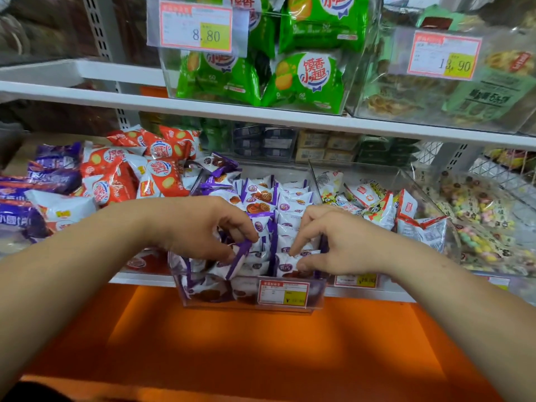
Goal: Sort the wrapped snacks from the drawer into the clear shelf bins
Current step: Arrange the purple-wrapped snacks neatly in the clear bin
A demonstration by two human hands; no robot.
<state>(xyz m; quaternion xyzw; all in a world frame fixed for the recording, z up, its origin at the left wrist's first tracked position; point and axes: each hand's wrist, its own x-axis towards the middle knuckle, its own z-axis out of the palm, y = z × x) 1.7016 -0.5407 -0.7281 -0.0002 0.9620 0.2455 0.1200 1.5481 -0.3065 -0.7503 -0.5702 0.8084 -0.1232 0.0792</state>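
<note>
Along the lower shelf, above a broad orange surface, loose red packets are heaped at the left and a neighbouring bin of white-and-red packets sits at the right, each kind kept to its own stretch. Between them stands the clear bin, its front wall standing out past the shelf edge, which leaves its contents easy to reach from above. Both hands are down in its front end. The left hand pinches a purple-and-white snack between thumb and curled fingers, and the right hand pinches a second packet just beside it, seemingly to stand them on edge like the upright rows behind. A small price tag is fixed to the bin's front, facing outward to be read.
</note>
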